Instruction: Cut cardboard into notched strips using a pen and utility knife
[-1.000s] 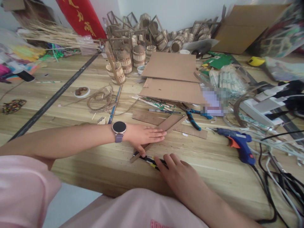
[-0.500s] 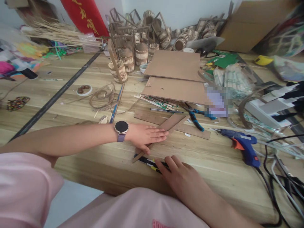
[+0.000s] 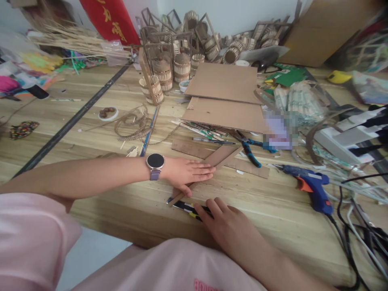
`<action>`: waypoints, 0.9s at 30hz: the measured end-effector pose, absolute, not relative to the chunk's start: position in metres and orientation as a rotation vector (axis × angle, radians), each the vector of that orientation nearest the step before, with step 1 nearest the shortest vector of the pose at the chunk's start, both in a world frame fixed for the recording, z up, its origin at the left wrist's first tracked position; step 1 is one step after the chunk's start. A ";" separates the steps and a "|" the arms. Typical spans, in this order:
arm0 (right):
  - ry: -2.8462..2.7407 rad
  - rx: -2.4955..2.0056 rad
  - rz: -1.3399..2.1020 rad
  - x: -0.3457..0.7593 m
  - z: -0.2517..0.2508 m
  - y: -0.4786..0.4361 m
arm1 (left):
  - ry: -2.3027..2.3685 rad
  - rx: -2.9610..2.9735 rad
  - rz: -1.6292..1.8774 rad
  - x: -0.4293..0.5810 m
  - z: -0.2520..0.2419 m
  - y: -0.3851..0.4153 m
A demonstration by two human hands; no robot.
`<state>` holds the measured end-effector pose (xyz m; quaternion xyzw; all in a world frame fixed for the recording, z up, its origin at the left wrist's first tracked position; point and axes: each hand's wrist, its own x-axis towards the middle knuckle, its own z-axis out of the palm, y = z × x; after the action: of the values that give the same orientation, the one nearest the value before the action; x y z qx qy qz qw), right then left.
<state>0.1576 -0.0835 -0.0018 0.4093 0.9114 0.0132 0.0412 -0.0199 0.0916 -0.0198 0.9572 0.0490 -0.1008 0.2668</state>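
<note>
My left hand (image 3: 189, 173) lies flat with fingers stretched out, pressing on cardboard strips (image 3: 226, 155) set slantwise on the table. A watch (image 3: 155, 161) is on that wrist. My right hand (image 3: 222, 218) is wrapped round the handle of a black and yellow utility knife (image 3: 187, 207), whose front end lies at the near end of the strips, partly beneath them. Under the slanted strips, a longer cardboard strip (image 3: 189, 149) crosses the table. A pen (image 3: 212, 140) and blue-black pliers (image 3: 251, 152) lie just beyond.
A blue glue gun (image 3: 312, 188) rests at the right, near a white power strip (image 3: 336, 139) and tangled cables. Cardboard sheets (image 3: 224, 83) lie behind the pliers. Several small slatted baskets (image 3: 151, 89) stand at the back. A ruler (image 3: 150, 131) and a coiled braid (image 3: 130, 125) are left of centre.
My right hand has shifted slightly left with the utility knife, so its tip reaches a little farther past the strips' near end. My left hand stays in place.
</note>
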 end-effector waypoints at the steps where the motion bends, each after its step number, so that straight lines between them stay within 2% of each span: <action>1: 2.794 1.252 0.049 0.157 -0.002 -0.083 | 0.139 2.586 -0.294 -0.020 -0.019 0.091; 10: 2.880 1.240 0.023 0.163 -0.007 -0.090 | 0.152 2.543 -0.264 -0.020 -0.019 0.091; 14: 2.883 1.281 -0.124 0.175 -0.007 -0.092 | 0.136 2.539 -0.260 -0.020 -0.018 0.093; 20: 2.603 1.804 -0.909 0.241 0.003 -0.108 | 0.123 2.581 -0.254 -0.027 -0.010 0.088; 23: 2.292 2.197 -1.343 0.267 0.006 -0.112 | 0.162 2.681 -0.260 -0.034 -0.008 0.080; 27: 1.913 2.631 -1.743 0.273 0.000 -0.107 | 0.282 2.822 -0.220 -0.042 -0.009 0.071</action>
<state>0.2731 -0.1066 0.0000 0.6862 0.4990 -0.4548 -0.2709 -0.0423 0.0711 -0.0091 0.9812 0.0979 -0.0764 0.1478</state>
